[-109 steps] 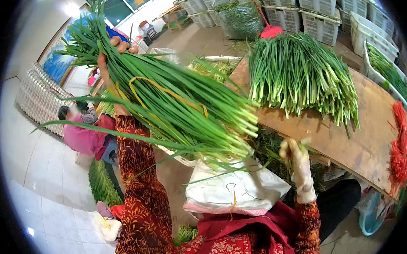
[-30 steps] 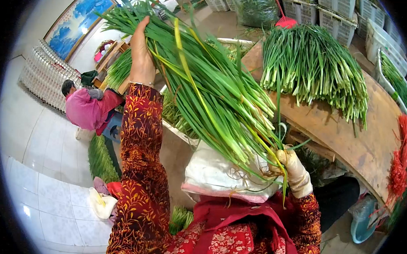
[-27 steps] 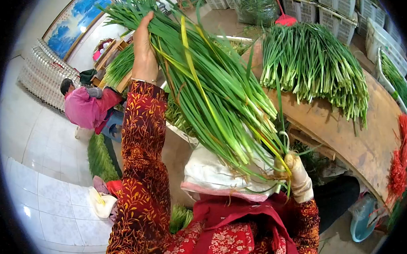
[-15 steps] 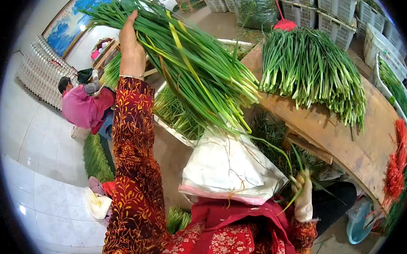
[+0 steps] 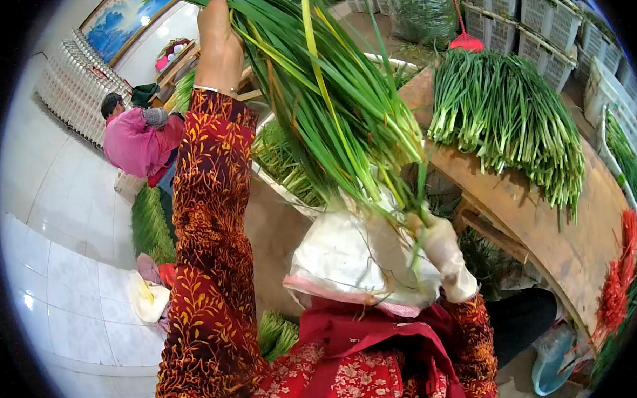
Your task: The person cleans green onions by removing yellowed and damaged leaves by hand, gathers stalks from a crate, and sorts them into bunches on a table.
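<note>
A large bunch of garlic chives (image 5: 329, 101) slants across the upper middle, with pale stalk ends toward the lower right and some yellowed blades. My bare left hand (image 5: 220, 52) is wrapped round its leafy upper part. Close under the stalk ends, my gloved right hand (image 5: 443, 252) is closed, with loose chive blades at its fingertips; its fingers are partly blurred. A white cloth sack (image 5: 348, 260) lies over my lap below the bunch, with stray blades on it.
A pile of trimmed chives (image 5: 507, 121) rests on a curved wooden table (image 5: 501, 184) at right. Red ties (image 5: 616, 279) hang at its edge; a blue basin (image 5: 554, 369) stands below. Crates (image 5: 549, 31) are stacked behind. A person in pink (image 5: 141, 140) sits at left.
My right hand has moved up and left from beside the sack to the stalk ends. The bunch and my left hand have shifted slightly up and right in view.
</note>
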`<state>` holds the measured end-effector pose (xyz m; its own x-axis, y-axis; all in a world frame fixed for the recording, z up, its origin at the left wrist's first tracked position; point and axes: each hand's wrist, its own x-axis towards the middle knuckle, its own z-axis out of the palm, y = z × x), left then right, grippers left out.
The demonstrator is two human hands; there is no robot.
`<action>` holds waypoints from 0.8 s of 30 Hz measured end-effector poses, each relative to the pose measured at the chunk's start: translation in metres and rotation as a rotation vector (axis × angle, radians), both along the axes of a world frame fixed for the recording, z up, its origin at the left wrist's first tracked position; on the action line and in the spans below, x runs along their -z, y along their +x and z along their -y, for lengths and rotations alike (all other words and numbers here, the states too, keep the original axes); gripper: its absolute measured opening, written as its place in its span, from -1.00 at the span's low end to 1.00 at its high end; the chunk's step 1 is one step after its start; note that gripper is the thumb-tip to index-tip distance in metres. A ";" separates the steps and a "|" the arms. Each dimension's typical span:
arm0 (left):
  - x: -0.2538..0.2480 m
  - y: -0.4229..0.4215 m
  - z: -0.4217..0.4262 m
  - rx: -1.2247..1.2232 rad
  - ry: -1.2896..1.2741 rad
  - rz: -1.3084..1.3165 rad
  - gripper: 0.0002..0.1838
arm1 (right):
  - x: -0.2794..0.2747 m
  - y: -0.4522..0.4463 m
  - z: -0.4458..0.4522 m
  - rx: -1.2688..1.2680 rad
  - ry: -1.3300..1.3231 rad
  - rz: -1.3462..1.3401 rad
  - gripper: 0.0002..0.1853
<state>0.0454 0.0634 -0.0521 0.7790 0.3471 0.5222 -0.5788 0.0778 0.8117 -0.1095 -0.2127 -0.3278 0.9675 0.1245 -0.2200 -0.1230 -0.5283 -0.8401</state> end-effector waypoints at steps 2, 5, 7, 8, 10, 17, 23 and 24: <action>-0.005 0.002 -0.016 0.047 -0.023 0.018 -0.70 | 0.057 -0.009 0.033 0.117 -0.156 -0.229 -0.55; 0.011 -0.025 -0.003 0.044 0.442 0.444 -0.74 | 0.236 -0.028 0.096 0.316 0.618 -0.333 -0.49; 0.006 -0.029 0.000 0.392 0.190 0.237 -0.72 | 0.104 -0.026 0.065 0.255 0.675 -0.066 -0.50; 0.005 -0.029 0.001 0.514 0.148 0.189 -0.71 | 0.049 -0.023 0.046 0.198 0.696 0.023 -0.43; 0.007 -0.031 0.009 0.554 0.110 0.160 -0.68 | 0.030 0.002 0.018 -0.023 0.879 0.087 -0.36; -0.023 0.016 0.006 0.085 0.003 0.111 -0.71 | -0.001 0.020 -0.053 -0.477 0.775 0.013 -0.46; -0.034 0.074 -0.066 0.180 -0.036 0.041 -0.75 | -0.021 -0.007 -0.021 -0.402 0.862 -0.052 -0.50; -0.025 0.053 -0.041 0.163 -0.065 0.042 -0.74 | -0.012 -0.007 -0.011 -0.385 0.848 -0.078 -0.50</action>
